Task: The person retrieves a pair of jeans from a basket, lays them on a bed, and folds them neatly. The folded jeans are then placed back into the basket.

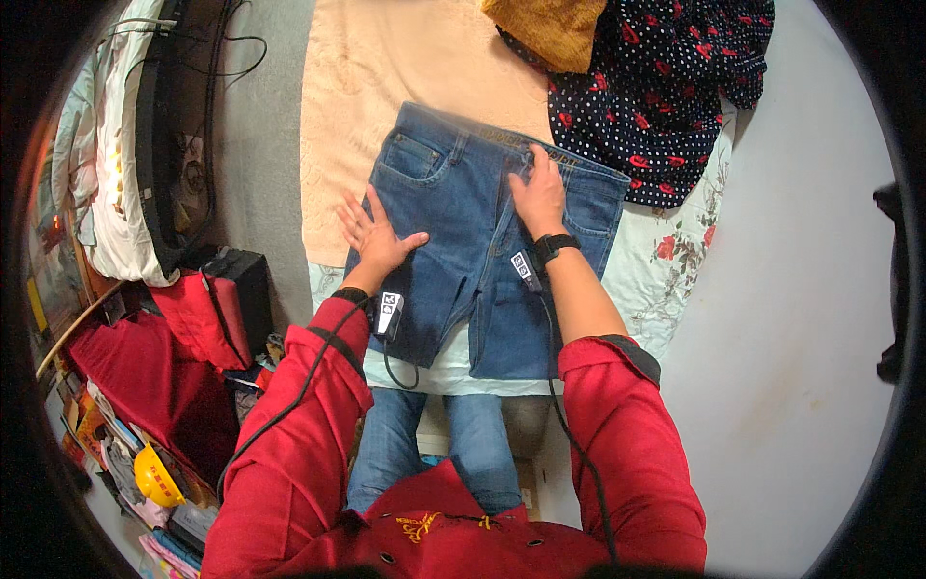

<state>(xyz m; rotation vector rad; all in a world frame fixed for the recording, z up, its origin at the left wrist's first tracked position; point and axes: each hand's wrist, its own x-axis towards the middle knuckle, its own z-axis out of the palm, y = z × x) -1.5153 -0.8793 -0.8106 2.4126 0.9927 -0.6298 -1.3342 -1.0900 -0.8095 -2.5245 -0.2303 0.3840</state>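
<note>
A pair of blue denim shorts (438,253) lies front side up before me, with its waistband at the far end and the leg hems towards me. My left hand (380,239) rests with fingers spread at the left edge of the shorts, partly over a peach cloth (333,137). At the fly, just below the waistband, my right hand (541,197) touches the denim with thumb and forefinger apart. Its palm side is hidden. Both wrists carry a small white-faced device on a black cable, and a black watch (555,246) is on the right one.
Beneath lies a pale floral sheet (669,289). Dark dotted fabric with red motifs (636,108) and a mustard cloth (553,32) are bunched at the far right. On the left stand a black box (242,286), a red bag (195,318) and a yellow helmet (158,479). A pale wall (788,253) borders the right.
</note>
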